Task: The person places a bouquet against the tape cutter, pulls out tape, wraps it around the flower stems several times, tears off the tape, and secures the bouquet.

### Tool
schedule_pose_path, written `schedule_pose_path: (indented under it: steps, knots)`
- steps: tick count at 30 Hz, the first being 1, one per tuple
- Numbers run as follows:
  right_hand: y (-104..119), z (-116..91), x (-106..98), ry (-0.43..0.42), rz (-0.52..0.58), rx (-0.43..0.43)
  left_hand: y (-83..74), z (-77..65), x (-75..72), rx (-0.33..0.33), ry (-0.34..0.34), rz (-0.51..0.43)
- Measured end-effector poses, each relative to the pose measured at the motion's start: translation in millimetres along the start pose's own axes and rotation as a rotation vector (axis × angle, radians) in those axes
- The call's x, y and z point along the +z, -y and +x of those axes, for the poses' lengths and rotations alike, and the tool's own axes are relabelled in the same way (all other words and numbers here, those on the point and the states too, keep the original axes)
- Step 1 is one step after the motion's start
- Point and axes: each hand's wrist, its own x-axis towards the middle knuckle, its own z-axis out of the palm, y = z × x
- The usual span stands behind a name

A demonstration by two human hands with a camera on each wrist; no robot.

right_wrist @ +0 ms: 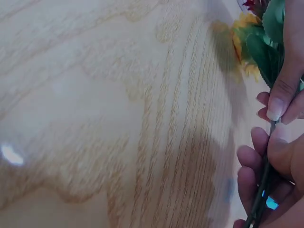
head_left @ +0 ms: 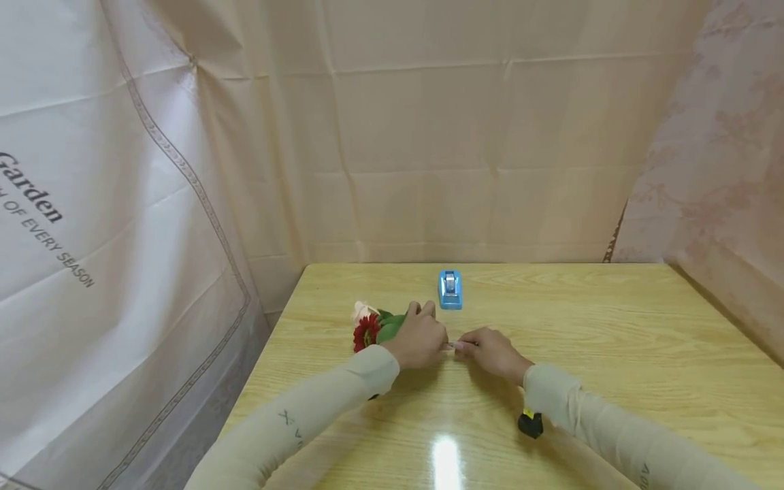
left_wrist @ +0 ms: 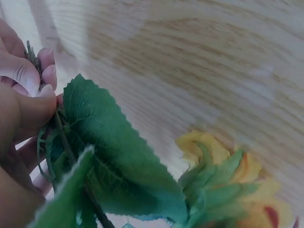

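Note:
A small bunch of flowers lies sideways over the table, its heads pointing left in the head view. Among them are a red flower (head_left: 366, 332), a pale flower (head_left: 361, 311) and a yellow-orange flower (left_wrist: 206, 145), with broad green leaves (left_wrist: 114, 152). My left hand (head_left: 421, 340) grips the dark stems just below the leaves. Close beside it, my right hand (head_left: 495, 352) pinches the lower stems (right_wrist: 260, 194) between thumb and fingers. The two hands' fingertips nearly meet along the stems. A shiny bit shows on the stems between them; what it is, I cannot tell.
A blue tape dispenser (head_left: 450, 290) stands behind the hands, toward the table's back edge. The wood-grain table (head_left: 612, 327) extends right of the hands. Beige cloth (head_left: 416, 136) hangs behind it, with printed cloth at the left. A black device (head_left: 530, 424) hangs beneath the right wrist.

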Motion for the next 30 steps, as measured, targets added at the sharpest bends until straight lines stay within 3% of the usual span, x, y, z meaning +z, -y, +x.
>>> schedule_pose_path:
  steps: [11, 14, 21, 30]
  knots:
    - [3, 0, 0, -0.106, -0.026, -0.053, 15.9, 12.3, -15.2, -0.038, 0.21, -0.21]
    - [3, -1, 2, -0.122, -0.038, -0.046, 16.0, 16.0, -11.9, -0.035, 0.231, -0.206]
    - [2, -2, 8, -0.098, -0.015, -0.001, 6.6, 15.4, -6.1, -0.032, 0.167, -0.072]
    - [3, -1, 1, 0.0, 0.06, 0.105, -1.4, 7.0, -8.7, 0.016, 0.017, 0.12]
